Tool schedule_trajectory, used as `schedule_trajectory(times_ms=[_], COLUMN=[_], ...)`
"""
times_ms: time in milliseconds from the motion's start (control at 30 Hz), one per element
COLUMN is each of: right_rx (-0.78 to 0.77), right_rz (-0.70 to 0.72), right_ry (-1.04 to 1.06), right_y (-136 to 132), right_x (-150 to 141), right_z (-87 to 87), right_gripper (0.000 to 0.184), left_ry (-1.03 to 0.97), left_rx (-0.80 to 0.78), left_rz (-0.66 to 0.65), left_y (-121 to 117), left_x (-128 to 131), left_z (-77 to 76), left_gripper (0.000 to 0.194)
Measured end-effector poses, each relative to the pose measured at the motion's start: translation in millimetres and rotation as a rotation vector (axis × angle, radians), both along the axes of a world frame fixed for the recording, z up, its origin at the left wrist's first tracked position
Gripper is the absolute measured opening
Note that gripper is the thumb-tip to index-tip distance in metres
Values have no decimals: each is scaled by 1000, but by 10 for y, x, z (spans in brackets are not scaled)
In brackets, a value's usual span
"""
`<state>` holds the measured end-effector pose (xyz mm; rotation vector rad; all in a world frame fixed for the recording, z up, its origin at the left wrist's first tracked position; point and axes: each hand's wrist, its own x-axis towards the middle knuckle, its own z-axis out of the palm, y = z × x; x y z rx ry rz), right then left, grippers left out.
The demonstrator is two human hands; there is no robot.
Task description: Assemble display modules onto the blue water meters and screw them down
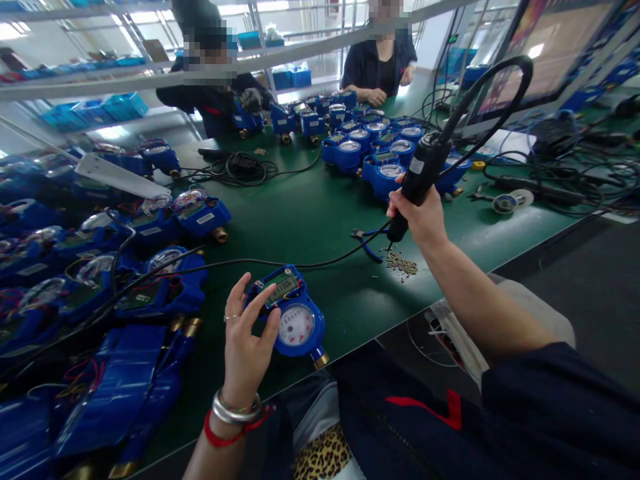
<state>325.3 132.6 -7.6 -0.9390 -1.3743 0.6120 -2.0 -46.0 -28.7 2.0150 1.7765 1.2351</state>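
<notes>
My right hand (423,217) is wrapped round a black electric screwdriver (420,167), whose tip points down at a small pile of screws (401,264) on the green table. Beside the pile lies a pair of blue-handled cutters (371,248), partly behind the screwdriver. My left hand (253,327) reaches over a blue water meter (299,325), fingers spread across its display (284,288). Whether the fingertips touch the meter I cannot tell. The meter's round dial faces up, and a brass fitting (321,361) sticks out at its near end.
Many blue meters with exposed wiring (200,215) crowd the left side. More meters (387,143) stand farther back, near two people. A black cable (270,264) crosses the table. A solder spool (510,201) and tangled cords lie right, below a monitor (540,60).
</notes>
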Motion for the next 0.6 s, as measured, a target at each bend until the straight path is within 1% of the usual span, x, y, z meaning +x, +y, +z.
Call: schedule_trajectory(times_ms=[100,267,400,500,600], right_rx=[-21,-49,-43,-62,-68], right_rz=[-9,19,13,5,16], right_ry=[4,24,-6,-32,41], right_y=[43,114,105,91,115], right_x=[-30,-68,-11,59,102], right_z=[-33,-75,-23,34,59], right_gripper=[32,35,35,38,41], left_ry=[6,1,22,31,29], left_rx=[25,56,63,48,36], left_rz=[2,20,48,80,97], left_y=[-49,-141,-207,-229,-224], left_x=[2,-8,-11,-15,-14], left_z=[13,41,61,54,40], left_gripper=[35,37,35,33,33])
